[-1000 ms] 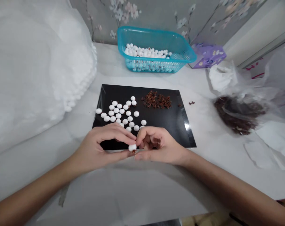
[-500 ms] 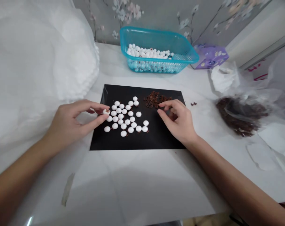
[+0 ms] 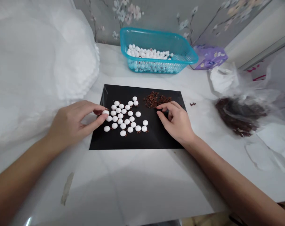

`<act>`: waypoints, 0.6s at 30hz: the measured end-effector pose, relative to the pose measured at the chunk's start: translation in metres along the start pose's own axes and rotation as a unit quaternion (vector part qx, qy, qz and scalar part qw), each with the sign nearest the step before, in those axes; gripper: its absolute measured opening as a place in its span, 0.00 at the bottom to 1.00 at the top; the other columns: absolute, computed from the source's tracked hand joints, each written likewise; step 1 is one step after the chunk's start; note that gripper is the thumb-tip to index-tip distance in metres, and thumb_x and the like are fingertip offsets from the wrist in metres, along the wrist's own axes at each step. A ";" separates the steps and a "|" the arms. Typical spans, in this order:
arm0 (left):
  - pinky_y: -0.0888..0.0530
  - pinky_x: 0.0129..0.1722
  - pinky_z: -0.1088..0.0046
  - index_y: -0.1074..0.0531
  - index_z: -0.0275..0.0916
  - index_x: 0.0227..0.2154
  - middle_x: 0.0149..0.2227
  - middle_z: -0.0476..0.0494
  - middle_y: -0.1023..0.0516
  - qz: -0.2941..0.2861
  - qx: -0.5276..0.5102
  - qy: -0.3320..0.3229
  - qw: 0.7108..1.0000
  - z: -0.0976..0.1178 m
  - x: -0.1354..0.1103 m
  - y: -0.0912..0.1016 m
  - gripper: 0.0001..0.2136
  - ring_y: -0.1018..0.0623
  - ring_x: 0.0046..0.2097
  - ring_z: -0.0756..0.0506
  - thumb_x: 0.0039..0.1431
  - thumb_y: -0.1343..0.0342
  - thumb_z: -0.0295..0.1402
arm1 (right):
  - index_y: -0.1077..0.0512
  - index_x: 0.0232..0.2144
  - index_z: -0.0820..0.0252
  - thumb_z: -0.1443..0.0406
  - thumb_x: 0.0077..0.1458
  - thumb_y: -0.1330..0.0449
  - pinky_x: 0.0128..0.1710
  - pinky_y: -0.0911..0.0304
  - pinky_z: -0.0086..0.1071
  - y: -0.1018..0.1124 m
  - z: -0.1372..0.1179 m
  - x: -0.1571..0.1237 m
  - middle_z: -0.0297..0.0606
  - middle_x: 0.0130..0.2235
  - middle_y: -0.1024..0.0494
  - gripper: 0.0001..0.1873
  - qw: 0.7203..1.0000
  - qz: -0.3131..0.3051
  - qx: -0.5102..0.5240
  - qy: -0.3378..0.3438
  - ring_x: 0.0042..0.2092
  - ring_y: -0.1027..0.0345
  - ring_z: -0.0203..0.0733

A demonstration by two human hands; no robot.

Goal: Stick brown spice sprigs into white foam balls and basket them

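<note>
My left hand (image 3: pixel 73 124) pinches a small white bead (image 3: pixel 105 112) between thumb and fingertips, just beside a cluster of similar white beads (image 3: pixel 122 116) on a black sheet (image 3: pixel 166 138). Many of these beads carry tiny brown bits at their edges. My right hand (image 3: pixel 176 121) rests on the sheet with its fingers curled, the fingertips just below a pile of dried brown clove-like pieces (image 3: pixel 156 99). No piece shows between those fingers, though they partly hide the pile's lower edge.
At the back stands a teal plastic basket (image 3: pixel 158 50) holding many white beads, next to a purple box (image 3: pixel 210 57). A large translucent bag of white material (image 3: pixel 39 72) fills the left. A clear bag of dark brown pieces (image 3: pixel 240 117) and white scraps lie right.
One second ago my hands met at the sheet's front edge over a bead. They have since moved apart, the left going left with a bead and the right going up to the brown pile.
</note>
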State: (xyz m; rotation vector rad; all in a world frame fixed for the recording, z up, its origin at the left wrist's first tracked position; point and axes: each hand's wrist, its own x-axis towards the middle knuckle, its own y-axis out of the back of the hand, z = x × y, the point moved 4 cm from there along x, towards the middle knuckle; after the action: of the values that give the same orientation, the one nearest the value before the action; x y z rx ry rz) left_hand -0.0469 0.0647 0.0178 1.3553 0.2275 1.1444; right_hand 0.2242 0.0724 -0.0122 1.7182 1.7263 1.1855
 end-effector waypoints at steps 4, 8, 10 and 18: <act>0.32 0.31 0.78 0.29 0.39 0.35 0.32 0.52 0.25 0.000 -0.001 0.002 1.000 0.001 -0.001 0.001 0.07 0.27 0.32 0.52 0.52 0.45 0.28 | 0.30 0.39 0.58 0.65 0.54 0.46 0.26 0.41 0.30 0.000 -0.002 -0.001 0.37 0.34 0.30 0.10 1.000 -0.005 -0.014 0.005 0.25 0.40 0.34; 0.32 0.31 0.79 0.31 0.40 0.36 0.32 0.53 0.27 -0.018 0.001 -0.005 1.000 0.000 -0.003 0.001 0.09 0.28 0.31 0.53 0.51 0.46 0.26 | 0.31 0.46 0.56 0.66 0.55 0.47 0.25 0.41 0.29 0.000 -0.004 -0.002 0.37 0.36 0.30 0.15 1.000 -0.018 -0.020 0.011 0.26 0.39 0.33; 0.32 0.30 0.78 0.31 0.40 0.36 0.31 0.52 0.27 -0.021 -0.004 -0.020 1.000 0.000 -0.003 0.002 0.09 0.29 0.29 0.53 0.50 0.45 0.26 | 0.31 0.46 0.54 0.65 0.56 0.47 0.25 0.41 0.29 0.000 -0.005 -0.002 0.37 0.37 0.30 0.15 0.999 -0.024 -0.027 0.015 0.25 0.39 0.33; 0.37 0.24 0.77 0.28 0.41 0.35 0.24 0.53 0.28 -0.060 0.046 -0.082 0.994 0.005 -0.004 -0.003 0.08 0.29 0.25 0.53 0.49 0.44 0.29 | 0.30 0.36 0.58 0.67 0.55 0.48 0.28 0.41 0.30 -0.001 -0.004 -0.001 0.37 0.36 0.29 0.08 1.000 -0.010 -0.005 0.015 0.26 0.39 0.33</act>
State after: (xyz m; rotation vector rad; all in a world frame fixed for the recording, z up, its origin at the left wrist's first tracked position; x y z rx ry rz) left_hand -0.0432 0.0591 0.0147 1.4883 0.2414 0.9268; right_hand 0.2210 0.0705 -0.0113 1.6819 1.7474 1.2161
